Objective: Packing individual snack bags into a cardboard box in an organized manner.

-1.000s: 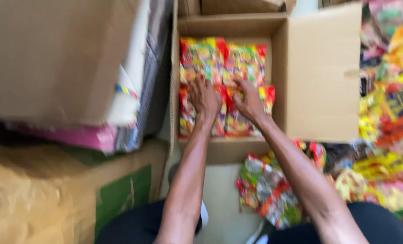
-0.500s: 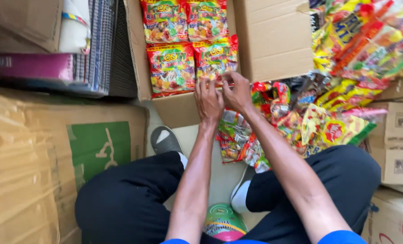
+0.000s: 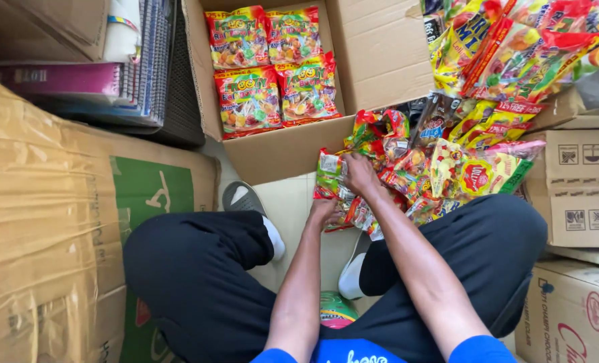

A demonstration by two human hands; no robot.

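My right hand (image 3: 360,173) and left hand (image 3: 324,212) both close on candy bags in the loose heap (image 3: 407,168) on the floor, just right of the open cardboard carton (image 3: 279,151). Right grips from above; left holds the heap's near edge. Inside the carton: four red-and-yellow candy bags (image 3: 269,67), flat, in two rows. Left of the carton: a taped green-and-tan box (image 3: 77,202).

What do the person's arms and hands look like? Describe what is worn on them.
Both arms are bare from the short blue sleeves down. The left hand and right hand wear no gloves, and no watch, ring or bracelet shows. The shirt front carries white lettering. Below are dark trousers.
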